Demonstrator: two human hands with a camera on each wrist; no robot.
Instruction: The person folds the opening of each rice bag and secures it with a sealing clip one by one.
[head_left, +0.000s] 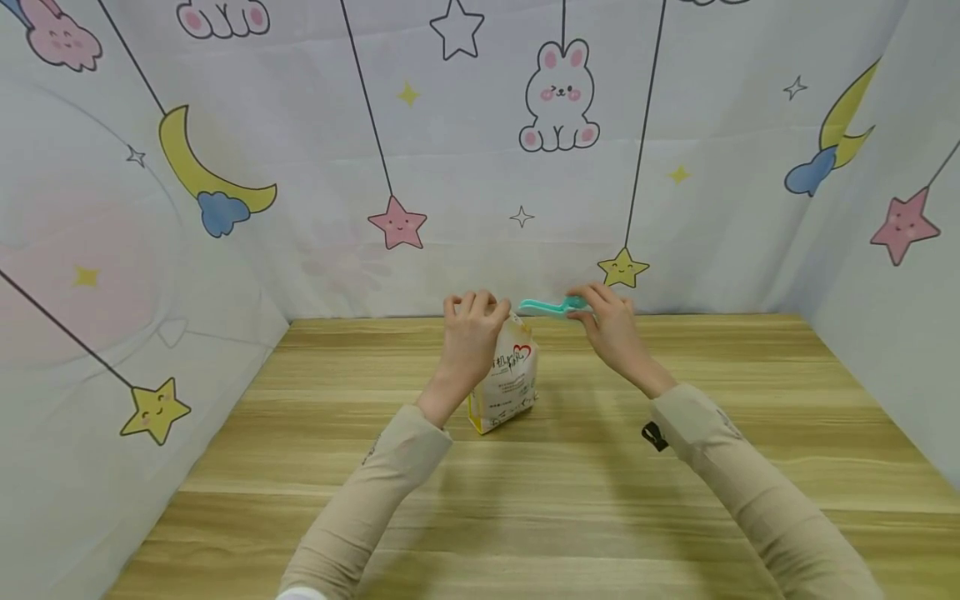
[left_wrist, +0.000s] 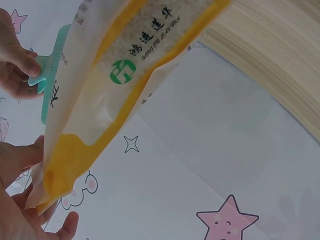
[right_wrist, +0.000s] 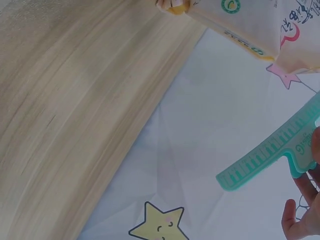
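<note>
A white and yellow bag of rice [head_left: 510,385] stands upright on the table, its grains showing through a clear side strip in the left wrist view. My left hand [head_left: 472,337] pinches the bag's top edge between thumb and fingers. Just right of the bag top, my right hand [head_left: 611,325] grips the handle of a long teal bag clip [right_wrist: 267,155] between thumb and fingers. The clip's long bar points left toward the bag, apart from it in the right wrist view. Piano-key markings run along the bar.
A small black strap [head_left: 655,436] lies by the right sleeve. The wood-grain table [head_left: 570,517] ends at a white fabric backdrop [head_left: 480,167] printed with stars, moons and rabbits, which also rises along both sides.
</note>
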